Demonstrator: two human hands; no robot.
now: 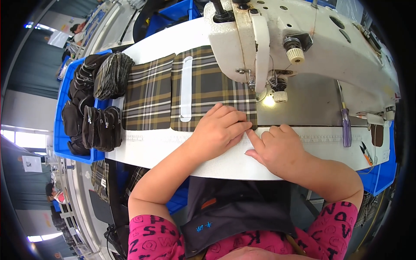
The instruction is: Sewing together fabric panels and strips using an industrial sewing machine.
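Two plaid panels (190, 93), two hands (247, 138)

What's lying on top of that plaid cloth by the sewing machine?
On the plaid cloth lies a long white strip, and the left hand presses its near corner. The sewing machine head covers its far right part, so anything there is hidden.

There is one view, from a camera on the person's head. It looks down, close over the white counter (173, 41), with the sewing machine (303, 47) right ahead at the top. The person's own arms come in from the bottom edge, toward the machine. Straight lines bend near the round dark rim. Left of the machine, the room curves away.
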